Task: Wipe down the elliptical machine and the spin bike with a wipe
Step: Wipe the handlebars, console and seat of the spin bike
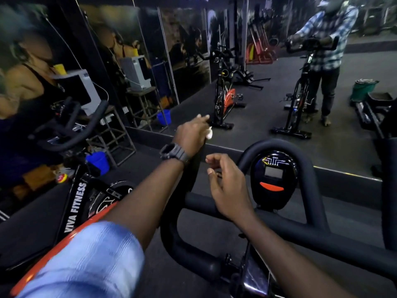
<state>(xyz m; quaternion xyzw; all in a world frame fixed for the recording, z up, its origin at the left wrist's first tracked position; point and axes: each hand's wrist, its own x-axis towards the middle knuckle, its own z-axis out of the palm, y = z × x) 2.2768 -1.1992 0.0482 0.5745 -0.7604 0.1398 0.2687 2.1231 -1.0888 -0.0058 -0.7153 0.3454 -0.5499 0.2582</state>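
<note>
I stand over a black spin bike whose handlebars [279,231] fill the lower middle of the head view. Its oval console [273,179] with a small screen and an orange button sits inside a padded loop. My left hand [190,134], with a black watch on the wrist, is closed around the top of the left upright handle, pressing a white wipe [209,134] against it. My right hand [227,186] hovers just right of that handle, fingers loosely curled and apart, holding nothing.
A second spin bike [71,130] marked VIVA FITNESS stands close on the left, with a blue bucket [97,161] behind it. A wall mirror ahead reflects me and the bikes. Metal stands with grey boxes line the left wall.
</note>
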